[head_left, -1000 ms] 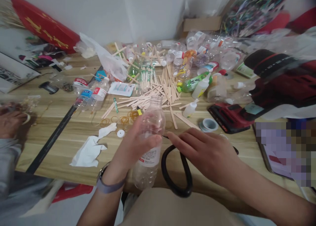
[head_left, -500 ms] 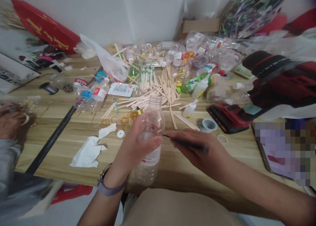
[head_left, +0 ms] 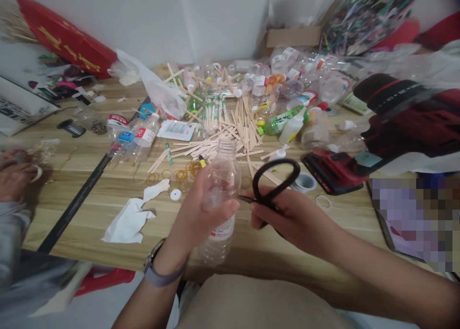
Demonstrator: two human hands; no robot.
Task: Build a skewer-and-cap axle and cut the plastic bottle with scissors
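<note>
My left hand is wrapped round a clear empty plastic bottle, uncapped and held upright at the near table edge. My right hand grips black-handled scissors, with one big handle loop sticking up above the fingers. The scissor tip points left and reaches the bottle's side near my left thumb. A purple watch band sits on my left wrist.
The wooden table carries wooden craft sticks, rubber bands, several plastic bottles, a crumpled tissue, a tape roll and a red and black tool. Another person's hand rests at the left edge.
My right hand has picked the scissors up off the table and turned them, so the handle loop now stands up and the tip meets the bottle. The bottle stayed in my left hand.
</note>
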